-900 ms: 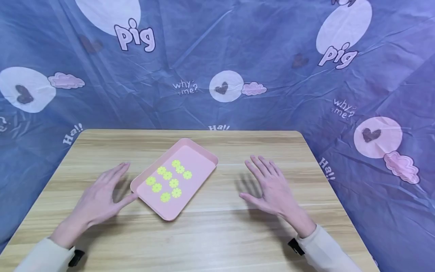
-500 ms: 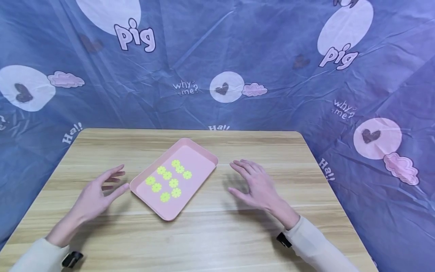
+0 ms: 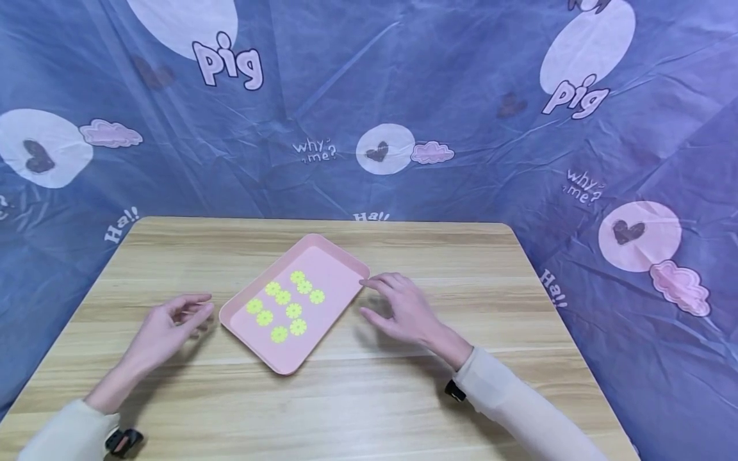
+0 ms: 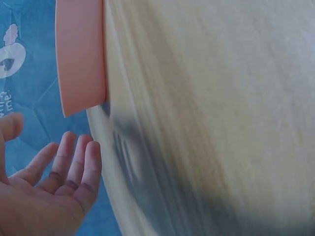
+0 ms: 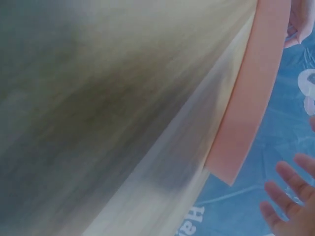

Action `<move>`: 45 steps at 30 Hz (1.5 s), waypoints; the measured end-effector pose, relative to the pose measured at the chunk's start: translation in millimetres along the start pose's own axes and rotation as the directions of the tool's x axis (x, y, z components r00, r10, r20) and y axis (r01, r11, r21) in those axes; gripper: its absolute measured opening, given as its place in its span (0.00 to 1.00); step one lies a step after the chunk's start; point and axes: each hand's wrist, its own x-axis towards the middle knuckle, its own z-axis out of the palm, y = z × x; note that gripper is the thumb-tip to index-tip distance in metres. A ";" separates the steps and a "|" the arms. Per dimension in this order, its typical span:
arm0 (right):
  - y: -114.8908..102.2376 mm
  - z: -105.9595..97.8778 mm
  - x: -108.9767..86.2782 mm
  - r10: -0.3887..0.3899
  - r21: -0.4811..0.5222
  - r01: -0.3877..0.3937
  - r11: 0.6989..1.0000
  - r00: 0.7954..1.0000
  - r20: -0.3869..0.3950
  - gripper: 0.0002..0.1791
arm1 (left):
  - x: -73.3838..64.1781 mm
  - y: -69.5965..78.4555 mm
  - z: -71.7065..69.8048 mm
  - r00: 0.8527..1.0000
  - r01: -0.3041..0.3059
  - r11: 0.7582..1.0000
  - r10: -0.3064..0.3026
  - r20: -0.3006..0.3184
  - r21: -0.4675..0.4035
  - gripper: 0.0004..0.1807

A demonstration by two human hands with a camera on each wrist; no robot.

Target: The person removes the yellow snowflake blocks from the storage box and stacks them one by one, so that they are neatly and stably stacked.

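Note:
A shallow pink tray (image 3: 340, 272) lies at a slant on the wooden table, left of its middle. Several yellow-green flower-shaped pieces (image 3: 282, 297) are spread flat inside it. Just off the tray's left corner is my left hand (image 3: 167, 326), its fingers loosely bent and holding nothing. My right hand (image 3: 403, 310) reaches toward the tray from the right, fingertips right at its right corner. In the left wrist view, a gap shows between the fingers (image 4: 74, 164) and the tray wall (image 4: 81, 54). The right wrist view shows spread fingers (image 5: 285, 194) beside the tray wall (image 5: 251, 93).
The wood-grain table (image 3: 369, 410) has rounded far corners. Behind and beside it hangs a blue printed cloth (image 3: 323, 77) with pig lettering and clouds. A small black device (image 3: 123, 442) sits at the left cuff, and another black device (image 3: 455, 390) at the right cuff.
My right hand has moved left, up to the tray's right corner. My left hand has drawn slightly back from the left corner and its fingers have bent more. The tray has barely moved.

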 end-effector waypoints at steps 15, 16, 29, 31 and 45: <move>-7.2 27.6 37.9 -0.032 0.028 0.029 0.999 0.994 0.105 0.19 | 3.9 -0.3 18.6 0.987 0.142 0.989 -0.138 0.086 -0.032 0.27; -7.8 29.1 40.4 -0.034 0.028 0.031 0.999 0.992 0.119 0.19 | 3.7 0.3 19.8 0.986 0.146 0.989 -0.143 0.086 -0.032 0.27; -11.3 43.0 66.4 -0.109 0.011 0.111 0.994 0.956 0.272 0.19 | 4.4 0.0 28.2 0.990 0.125 0.991 -0.122 0.073 -0.043 0.20; -11.2 44.9 69.5 -0.121 0.000 0.126 0.992 0.953 0.279 0.19 | 3.7 0.8 29.0 0.990 0.127 0.991 -0.123 0.072 -0.050 0.20; -10.2 54.7 90.5 -0.113 0.063 0.096 0.993 0.911 0.396 0.19 | -2.0 -1.0 28.9 0.989 0.129 0.990 -0.124 0.083 -0.058 0.21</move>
